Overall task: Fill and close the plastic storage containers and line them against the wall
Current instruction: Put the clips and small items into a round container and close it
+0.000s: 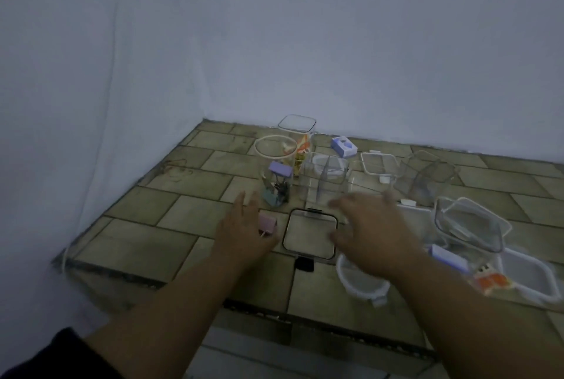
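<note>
Head view: both hands reach over the tiled desk (171, 213). Left hand (244, 232) fingers spread, empty, beside a pink clip (266, 224). Right hand (370, 235) blurred, fingers spread, holding nothing, over a black-rimmed square lid (308, 236). Clear containers: tall square container (297, 134) near the wall (366, 42); round jar (275, 165), divided container (323, 177) mid-desk.

- Bare tiled table (146, 235) at left of the frame: open room for my left hand (244, 233).
- Ahead at centre, a round jar (276, 171) and a divided clear box (323, 178) stand close together, blocking the way to the wall (335, 42).
- At right, lids and containers (470, 226) crowd the surface around my right hand (369, 233).
- A flat square lid (309, 236) lies between my hands.
</note>
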